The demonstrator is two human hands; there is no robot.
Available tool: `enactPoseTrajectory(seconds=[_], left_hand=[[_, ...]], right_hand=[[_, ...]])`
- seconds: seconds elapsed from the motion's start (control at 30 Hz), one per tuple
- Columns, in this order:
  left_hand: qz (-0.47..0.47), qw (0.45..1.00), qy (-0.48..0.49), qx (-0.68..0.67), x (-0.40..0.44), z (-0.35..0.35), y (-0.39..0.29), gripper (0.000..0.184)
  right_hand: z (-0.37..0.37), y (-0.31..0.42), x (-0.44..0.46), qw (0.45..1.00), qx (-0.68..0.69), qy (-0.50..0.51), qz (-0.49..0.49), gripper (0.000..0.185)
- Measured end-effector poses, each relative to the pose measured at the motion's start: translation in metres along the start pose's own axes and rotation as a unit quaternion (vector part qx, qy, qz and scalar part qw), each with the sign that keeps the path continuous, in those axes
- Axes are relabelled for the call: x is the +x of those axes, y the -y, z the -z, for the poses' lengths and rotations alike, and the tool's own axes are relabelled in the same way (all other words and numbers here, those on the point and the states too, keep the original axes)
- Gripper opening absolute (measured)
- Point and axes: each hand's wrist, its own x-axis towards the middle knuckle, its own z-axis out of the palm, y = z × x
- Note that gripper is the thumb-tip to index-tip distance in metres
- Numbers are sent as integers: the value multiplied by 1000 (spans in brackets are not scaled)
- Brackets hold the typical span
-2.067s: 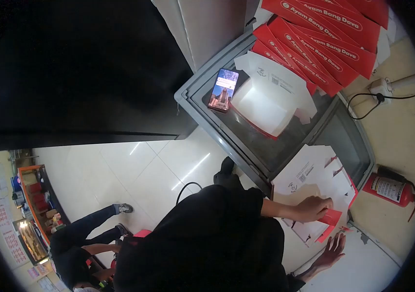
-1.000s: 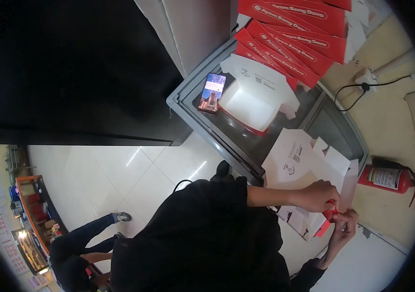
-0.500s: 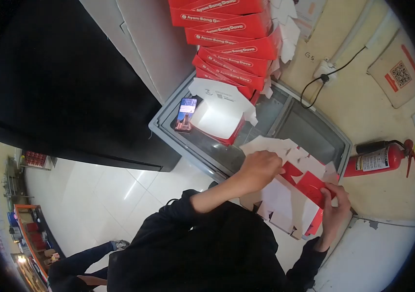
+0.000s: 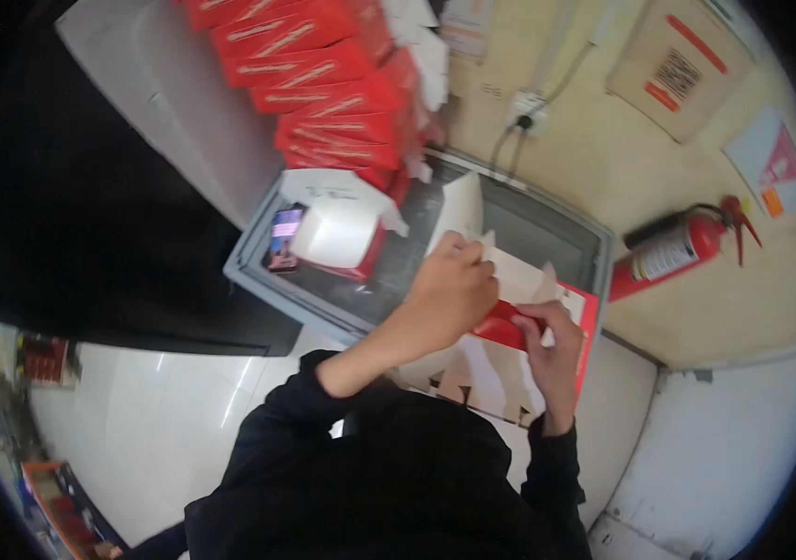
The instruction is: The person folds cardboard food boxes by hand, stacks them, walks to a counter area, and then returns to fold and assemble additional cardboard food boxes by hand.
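Observation:
A partly folded cardboard food box (image 4: 524, 269), red on one face and pale on the other, lies over the front of a glass-topped chest freezer. My left hand (image 4: 454, 291) is closed on its far-left part, fingers pinching the card beside a raised pale flap. Across from it, my right hand (image 4: 555, 347) grips the red panel between thumb and fingers. The fingers cover part of the folds. Left of my hands, an open box (image 4: 333, 233) with a white inside rests on the freezer, next to a lit phone (image 4: 283, 238).
A tall stack of red boxes (image 4: 323, 98) leans at the back of the freezer (image 4: 319, 320). To the right, a fire extinguisher (image 4: 673, 250) is by the wall, below posted papers. A plug with a cable (image 4: 524, 121) sits in a wall socket. Another person's sleeve (image 4: 155, 543) shows at lower left.
The view has turned, so the surroundings sit further left. My hands have come closer together on the box, and a pale flap now stands up beside my left hand.

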Motion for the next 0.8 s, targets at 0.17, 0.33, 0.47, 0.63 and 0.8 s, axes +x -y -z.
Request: enactPoseTrajectory(seconds=[0.17, 0.33, 0.47, 0.63, 0.8], left_hand=[[-53, 994, 50, -77, 12, -6, 14, 11], [-97, 989, 96, -64, 24, -2, 7, 13], [25, 999, -39, -20, 13, -14, -31, 22], [23, 998, -49, -29, -9, -52, -58, 58], [-71, 983, -116, -123, -59, -102, -29, 56]], right_hand=[[12, -10, -7, 1000, 11, -13, 12, 17], [14, -6, -11, 999, -33, -2, 14, 17], [10, -9, -19, 996, -47, -74, -8, 23], [-3, -18, -27, 984, 17, -178, 3, 28], [5, -82, -44, 777, 541, -129, -294, 49]])
